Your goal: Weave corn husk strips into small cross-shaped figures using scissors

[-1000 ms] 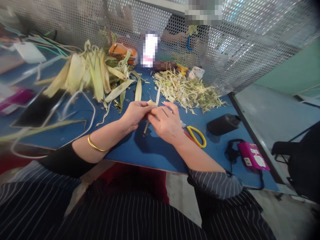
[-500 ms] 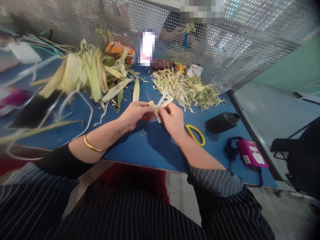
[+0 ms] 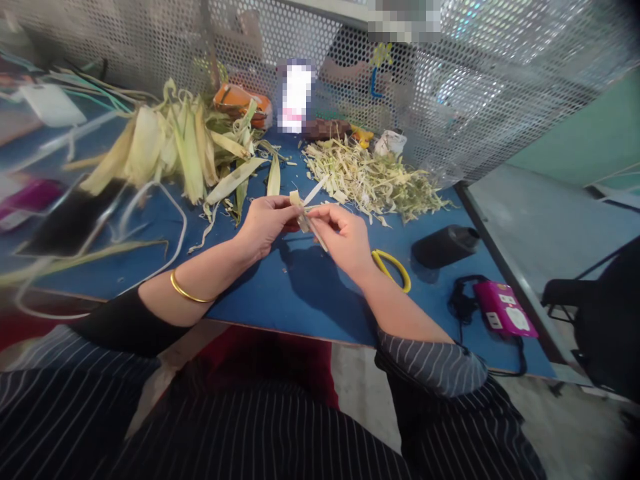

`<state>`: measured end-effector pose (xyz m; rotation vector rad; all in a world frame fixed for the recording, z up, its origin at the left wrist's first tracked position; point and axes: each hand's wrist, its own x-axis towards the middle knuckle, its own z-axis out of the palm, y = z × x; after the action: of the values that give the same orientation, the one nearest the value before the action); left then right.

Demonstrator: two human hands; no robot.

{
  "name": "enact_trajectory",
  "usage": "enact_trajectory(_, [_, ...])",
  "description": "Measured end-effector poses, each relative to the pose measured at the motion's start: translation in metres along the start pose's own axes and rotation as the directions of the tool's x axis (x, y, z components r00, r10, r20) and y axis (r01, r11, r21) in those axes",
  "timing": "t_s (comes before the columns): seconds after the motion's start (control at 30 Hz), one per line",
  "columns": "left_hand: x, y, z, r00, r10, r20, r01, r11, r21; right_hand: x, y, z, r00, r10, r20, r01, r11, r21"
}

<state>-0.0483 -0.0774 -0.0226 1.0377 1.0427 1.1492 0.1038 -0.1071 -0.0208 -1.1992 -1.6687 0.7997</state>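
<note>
Between my hands, above the blue table (image 3: 260, 287), are pale corn husk strips (image 3: 315, 190) that cross one another. My left hand (image 3: 265, 223) pinches them where they meet, thumb on top. My right hand (image 3: 345, 237) closes thumb and fingers on a strip close to the left fingertips. One pale strip sticks up and away, and another end points down beneath the right fingers. How the strips join is hidden by my fingers. Beyond my left hand lies a bunch of whole corn husks (image 3: 190, 157); beyond my right, a heap of shredded husk (image 3: 370, 177).
Yellow-handled scissors or a similar tool (image 3: 393, 270) lie by my right forearm, near a black bottle (image 3: 445, 245) and a magenta box (image 3: 505, 308) with a cord. A perforated metal screen (image 3: 310, 40) borders the back. A white cable (image 3: 183, 233) loops at left.
My right hand has shifted its hold, its fingers now stretched further left. The several strips fanned upward before now show as one raised strip, and both hands moved slightly.
</note>
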Motion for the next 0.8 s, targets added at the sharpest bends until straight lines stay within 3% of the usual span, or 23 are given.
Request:
enact_trajectory(0.13, [-0.003, 0.002, 0.001, 1.000, -0.005, 0.028, 0.005, 1.000, 0.006, 0.004, -0.001, -0.004, 0.991, 0.044, 0.128, -0.070, 0.976, 0.209])
enact_trajectory(0.2, [-0.003, 0.002, 0.001, 0.999, -0.004, 0.054, 0.004, 1.000, 0.012, 0.004, 0.000, -0.005, 0.988, -0.001, 0.153, -0.031, 0.978, 0.204])
enact_trajectory(0.3, [-0.005, 0.001, 0.001, 0.995, 0.003, 0.103, -0.010, 0.998, 0.066, 0.003, 0.001, -0.007, 0.989, -0.139, 0.055, 0.142, 0.989, -0.044])
enact_trajectory(0.4, [-0.008, 0.001, 0.002, 0.984, -0.035, 0.174, 0.012, 0.991, 0.134, 0.005, 0.005, -0.010, 0.940, -0.337, -0.062, 0.287, 0.873, -0.395])
enact_trajectory(0.47, [-0.010, 0.003, 0.003, 0.976, -0.070, 0.207, 0.038, 0.988, 0.152, 0.008, 0.008, -0.012, 0.914, -0.400, -0.064, 0.309, 0.791, -0.528])
enact_trajectory(0.63, [-0.012, 0.008, 0.004, 0.960, -0.141, 0.242, 0.110, 0.984, 0.137, 0.010, 0.010, -0.012, 0.955, -0.295, -0.018, 0.213, 0.728, -0.652])
enact_trajectory(0.8, [-0.012, 0.003, 0.005, 0.956, -0.143, 0.256, 0.100, 0.980, 0.172, 0.007, 0.011, -0.009, 0.982, -0.173, -0.071, 0.093, 0.781, -0.618])
